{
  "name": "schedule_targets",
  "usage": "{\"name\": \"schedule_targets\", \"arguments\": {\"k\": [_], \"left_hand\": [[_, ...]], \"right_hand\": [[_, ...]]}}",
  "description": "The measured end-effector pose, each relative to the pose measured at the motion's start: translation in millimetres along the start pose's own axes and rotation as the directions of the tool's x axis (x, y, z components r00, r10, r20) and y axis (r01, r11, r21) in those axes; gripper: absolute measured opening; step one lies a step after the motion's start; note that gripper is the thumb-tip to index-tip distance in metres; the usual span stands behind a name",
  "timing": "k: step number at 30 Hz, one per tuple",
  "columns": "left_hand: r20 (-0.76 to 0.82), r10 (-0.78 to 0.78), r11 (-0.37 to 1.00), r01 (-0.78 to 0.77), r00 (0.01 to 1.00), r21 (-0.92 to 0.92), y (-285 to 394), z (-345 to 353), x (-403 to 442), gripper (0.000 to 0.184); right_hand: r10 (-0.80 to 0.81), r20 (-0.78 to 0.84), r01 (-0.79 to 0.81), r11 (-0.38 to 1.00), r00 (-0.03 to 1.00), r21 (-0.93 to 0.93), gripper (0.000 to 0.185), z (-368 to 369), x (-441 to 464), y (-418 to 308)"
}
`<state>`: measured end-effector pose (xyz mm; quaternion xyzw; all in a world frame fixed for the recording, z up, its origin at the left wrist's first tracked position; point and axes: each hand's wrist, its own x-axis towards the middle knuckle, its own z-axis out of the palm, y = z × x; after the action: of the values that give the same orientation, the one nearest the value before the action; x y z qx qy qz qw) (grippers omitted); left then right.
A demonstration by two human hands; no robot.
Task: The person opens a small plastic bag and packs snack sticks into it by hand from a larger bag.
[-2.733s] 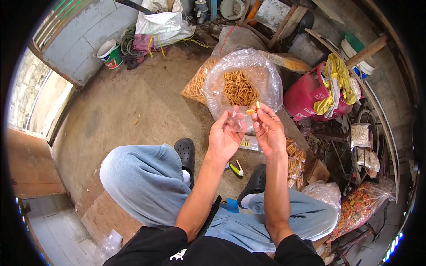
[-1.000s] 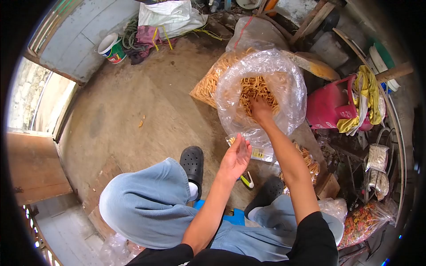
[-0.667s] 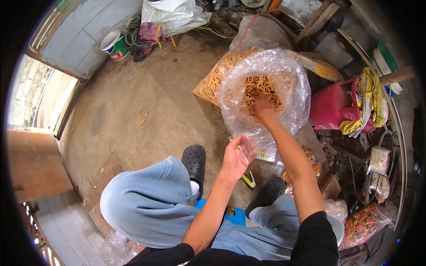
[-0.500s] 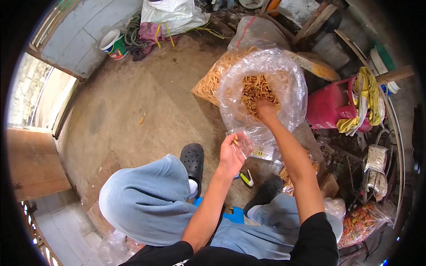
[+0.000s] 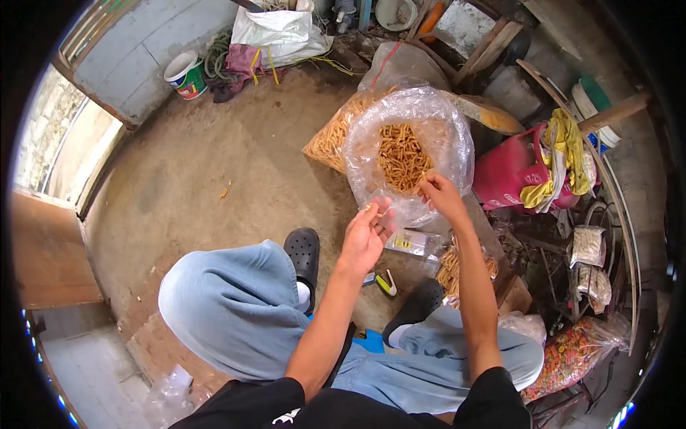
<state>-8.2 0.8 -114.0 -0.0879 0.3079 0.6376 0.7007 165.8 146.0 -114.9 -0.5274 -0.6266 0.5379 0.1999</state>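
Observation:
A large clear plastic bag (image 5: 364, 136) stands on the floor, its mouth rolled open around many brown stick-shaped snacks (image 5: 404, 157). My left hand (image 5: 366, 232) holds a small clear plastic bag (image 5: 384, 202) in front of the large bag's near rim, palm turned up. Over the right side of the near rim, my right hand (image 5: 441, 196) has its fingers pinched together, with what look like snack sticks at the tips. How many it holds is hidden.
A stapler (image 5: 386, 283) and a packet (image 5: 414, 242) lie on the floor near my feet. More snack sticks (image 5: 450, 272) are beside my right shoe (image 5: 418, 307). A red gas cylinder (image 5: 507, 168) stands at right, and a white bucket (image 5: 184, 74) at far left.
My right hand has come up out of the snacks to the bag's near rim, its fingers closed. My left hand stays close by with the small bag, its fingers shifted slightly.

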Motion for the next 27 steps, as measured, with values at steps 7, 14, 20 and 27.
{"name": "schedule_targets", "arguments": {"k": [7, 14, 20, 27], "left_hand": [[0.136, -0.017, 0.988, 0.038, 0.991, -0.153, 5, 12, -15, 0.014], [0.313, -0.132, 0.908, 0.242, 0.94, -0.344, 7, 26, -29, 0.019], [0.311, -0.142, 0.884, 0.262, 0.94, -0.388, 9, 32, -37, 0.023], [0.346, -0.152, 0.873, 0.29, 0.926, -0.392, 10, 32, -35, 0.022]], "right_hand": [[-0.088, 0.121, 0.062, 0.978, 0.989, 0.2, 0.013, -1, -117, -99], [-0.402, -0.19, 0.424, 0.901, 0.896, 0.092, 0.011, 26, -128, -90], [-0.516, -0.341, 0.554, 0.833, 0.786, 0.015, 0.011, 38, -131, -93], [-0.496, -0.32, 0.487, 0.866, 0.807, -0.114, 0.013, 47, -140, -101]]}}
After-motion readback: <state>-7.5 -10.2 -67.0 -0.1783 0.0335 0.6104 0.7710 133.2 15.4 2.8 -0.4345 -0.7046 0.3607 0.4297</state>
